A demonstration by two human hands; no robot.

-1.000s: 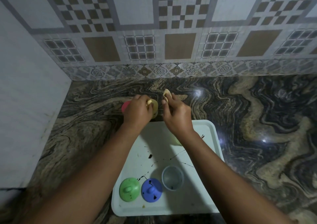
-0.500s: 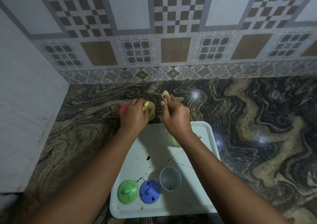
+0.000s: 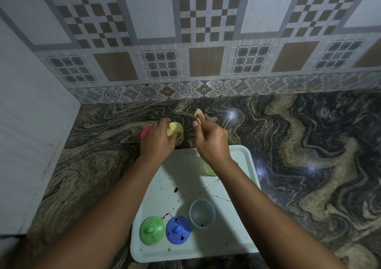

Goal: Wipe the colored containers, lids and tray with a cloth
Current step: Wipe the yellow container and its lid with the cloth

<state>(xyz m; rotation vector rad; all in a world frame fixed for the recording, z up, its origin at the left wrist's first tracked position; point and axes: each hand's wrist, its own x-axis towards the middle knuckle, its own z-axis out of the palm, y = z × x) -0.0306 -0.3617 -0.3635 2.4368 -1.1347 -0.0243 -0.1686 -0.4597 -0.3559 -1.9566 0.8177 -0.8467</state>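
Close to the camera, a green lid (image 3: 152, 230) and a blue lid (image 3: 178, 229) sit knob-up side by side at the near end of a white tray (image 3: 206, 245), with a grey cup (image 3: 202, 213) standing open just beside the blue one. Judging by the dark splashes (image 3: 175, 190) across the tray and the flecks on the blue lid, all three await their turn with the cloth. Farther up, a pale green container (image 3: 208, 170) stands on the tray, mostly hidden under the right forearm.

Beyond the tray's far edge, both hands work over the marbled table (image 3: 309, 145), probably so that wiped pieces stay off the soiled tray. The left hand (image 3: 156, 140) has its fingers (image 3: 165, 122) wrapped round a yellow container (image 3: 179, 133), turned toward the other hand, seemingly to offer its surface for wiping. Whether it rests on the table or is lifted cannot be told. The right hand (image 3: 212, 138) pinches a yellowish cloth (image 3: 198, 115) between its fingers (image 3: 196, 126), a corner poking up above them. A paler fold against the yellow container may be more of that cloth, though this is hard to make out.

A pink piece (image 3: 146, 130) peeks out behind the left hand; lid or container, it cannot be said. Patterned wall tiles (image 3: 206, 41) close the scene, with a plain white wall (image 3: 31, 124) at the left.
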